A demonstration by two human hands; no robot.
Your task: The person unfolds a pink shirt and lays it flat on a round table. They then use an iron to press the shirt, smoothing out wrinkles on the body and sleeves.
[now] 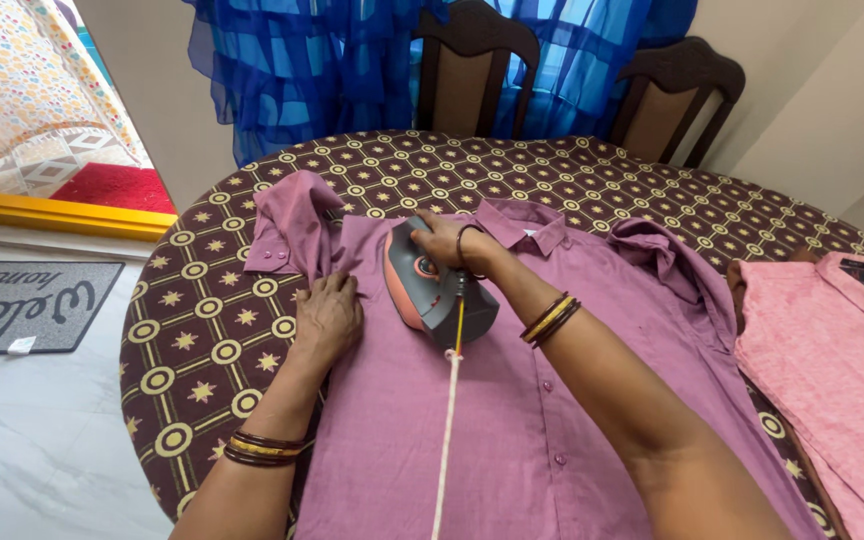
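A mauve button shirt (512, 400) lies spread flat on a round table covered with a brown patterned cloth (202, 340). My right hand (444, 240) grips the handle of a grey and orange iron (430, 290), which rests on the shirt's upper chest near the collar. A white cord (448, 430) runs from the iron toward me. My left hand (328, 315) lies flat on the shirt's left side, just below the folded sleeve (292, 225), fingers together and pressing the cloth. Both wrists wear bangles.
A pink shirt (832, 360) lies on the table's right side. Two dark wooden chairs (472, 70) stand behind the table, with blue fabric (322, 60) draped behind them. A grey doormat (22, 300) lies on the white floor at left, near a yellow sill (62, 215).
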